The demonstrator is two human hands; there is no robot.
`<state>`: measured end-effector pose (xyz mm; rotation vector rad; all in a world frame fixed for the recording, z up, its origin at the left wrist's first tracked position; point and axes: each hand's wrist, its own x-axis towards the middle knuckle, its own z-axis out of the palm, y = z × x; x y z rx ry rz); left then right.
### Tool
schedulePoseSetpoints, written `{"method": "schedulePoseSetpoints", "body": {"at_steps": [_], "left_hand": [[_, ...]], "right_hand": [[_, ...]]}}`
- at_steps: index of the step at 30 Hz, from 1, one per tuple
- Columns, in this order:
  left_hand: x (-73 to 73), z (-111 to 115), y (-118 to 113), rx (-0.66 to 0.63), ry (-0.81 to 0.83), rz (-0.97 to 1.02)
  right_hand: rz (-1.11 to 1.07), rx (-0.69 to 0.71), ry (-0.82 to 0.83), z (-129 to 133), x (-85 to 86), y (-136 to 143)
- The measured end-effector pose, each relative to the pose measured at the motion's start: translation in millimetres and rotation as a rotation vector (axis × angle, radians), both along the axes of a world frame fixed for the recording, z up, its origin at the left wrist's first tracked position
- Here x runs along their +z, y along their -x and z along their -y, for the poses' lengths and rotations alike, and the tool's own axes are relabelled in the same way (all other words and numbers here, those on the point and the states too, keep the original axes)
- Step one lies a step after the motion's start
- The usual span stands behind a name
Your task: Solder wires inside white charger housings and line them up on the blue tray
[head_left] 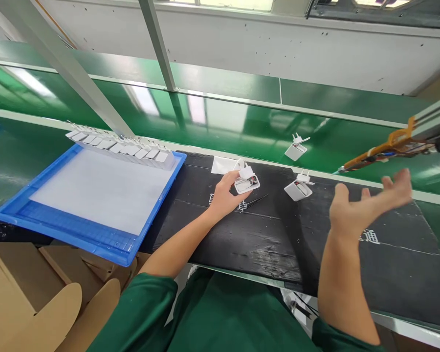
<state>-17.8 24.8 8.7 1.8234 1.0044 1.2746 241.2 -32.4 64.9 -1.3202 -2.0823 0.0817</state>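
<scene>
My left hand (225,195) grips a white plug charger (247,183) over the black mat. Its housing is open, and wires and parts show inside. Just below it lies a pair of dark tweezers (255,201). Another opened charger (298,189) sits on the mat to the right, its pronged cover tilted over the box. Behind that one, a similar charger (296,148) stands on the green surface. My right hand (366,208) is raised with fingers spread and nothing in it, below a hanging tool (385,147) with orange wrapping and a pale blue needle tip.
To the left is a blue tray (132,249) lined with a white sheet, with a row of white chargers (121,148) along its far edge. Cardboard boxes (25,293) stand below it. A metal post (157,44) rises behind the bench. A white sheet (222,165) lies near my left hand.
</scene>
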Motion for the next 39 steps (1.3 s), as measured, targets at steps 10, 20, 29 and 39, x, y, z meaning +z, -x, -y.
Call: {"method": "schedulePoseSetpoints", "body": {"at_steps": [10,20,29,39], "left_hand": [[-1.6,-0.5,1.3,-0.012,0.004,-0.027],[-3.2,-5.0,6.1,0.0,-0.045,-0.132],[8.1,13.8,3.1,-0.09,-0.165,-0.202],[7.1,15.6,4.2,-0.082,-0.21,-0.263]], "right_hand": [[0.249,0.042,0.156,-10.2,-70.9,68.1],[-0.17,0.058,-0.046,27.1,-25.1,56.6],[-0.016,0.068,-0.229,32.4,-22.9,64.5],[0.054,0.064,-0.256,33.6,-23.9,63.8]]}}
